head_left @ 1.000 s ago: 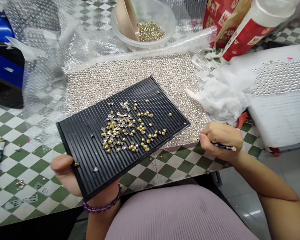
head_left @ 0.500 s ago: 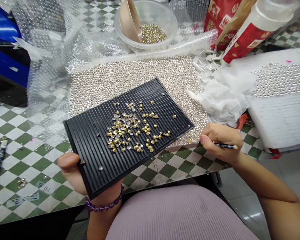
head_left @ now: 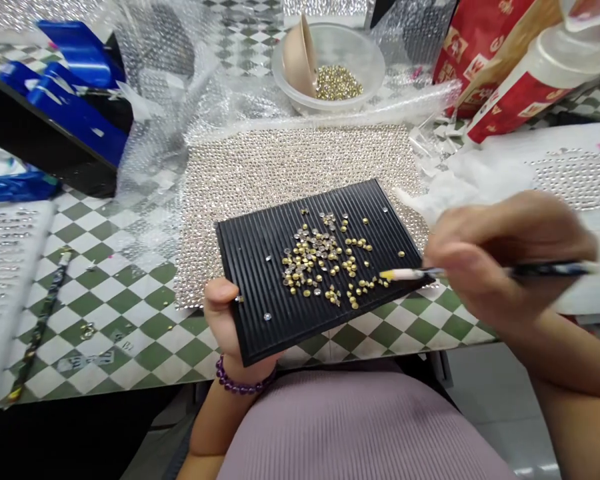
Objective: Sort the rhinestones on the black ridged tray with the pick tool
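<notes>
My left hand grips the near-left corner of a black ridged tray, thumb on top and the other fingers hidden beneath. Loose rhinestones lie scattered over the ridges, some gold cone side up, some clear face up. My right hand, a little blurred, pinches a dark-handled pick-up pen with a pale shaft and yellow tip. That tip is over the tray's right part, at the stones there; contact I cannot tell. Behind and partly under the tray lies a sheet covered with rhinestones.
A clear plastic bowl at the back holds rhinestones and a beige cup. Bubble wrap, a blue-and-black object, a red-labelled bottle and crumpled white film surround the sheet. Another patterned pen lies left on the checked tablecloth.
My right hand has lifted from the sheet's near-right edge and brought the pen tip over the tray's stones. The tray looks more level, and the view has shifted left.
</notes>
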Action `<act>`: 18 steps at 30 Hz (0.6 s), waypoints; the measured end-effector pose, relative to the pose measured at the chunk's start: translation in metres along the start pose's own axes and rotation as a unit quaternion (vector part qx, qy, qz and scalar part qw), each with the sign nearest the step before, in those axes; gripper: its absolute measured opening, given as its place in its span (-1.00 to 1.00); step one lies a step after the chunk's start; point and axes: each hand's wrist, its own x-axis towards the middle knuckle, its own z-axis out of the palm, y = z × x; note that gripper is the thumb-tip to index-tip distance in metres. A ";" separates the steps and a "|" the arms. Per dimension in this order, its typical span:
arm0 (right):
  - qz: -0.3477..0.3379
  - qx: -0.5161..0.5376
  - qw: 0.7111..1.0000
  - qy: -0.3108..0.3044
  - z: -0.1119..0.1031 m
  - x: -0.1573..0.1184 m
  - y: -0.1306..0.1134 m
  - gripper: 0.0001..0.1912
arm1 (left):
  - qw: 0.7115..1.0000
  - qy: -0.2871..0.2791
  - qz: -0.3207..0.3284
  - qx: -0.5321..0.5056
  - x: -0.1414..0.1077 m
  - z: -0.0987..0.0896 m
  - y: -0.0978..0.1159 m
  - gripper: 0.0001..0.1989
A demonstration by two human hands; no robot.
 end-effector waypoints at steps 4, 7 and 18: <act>-0.071 0.001 0.996 -0.047 0.026 0.018 0.005 -0.63 | 1.000 -0.014 -0.022 -0.010 -0.002 0.001 -0.002 -0.49; -0.081 -0.004 0.995 -0.058 0.034 0.024 0.011 -0.58 | 0.999 -0.024 -0.028 -0.011 -0.003 0.001 -0.002 -0.50; -0.068 0.047 0.991 0.102 0.019 0.017 0.010 -0.63 | 0.999 -0.008 -0.024 0.022 0.000 0.001 -0.002 -0.56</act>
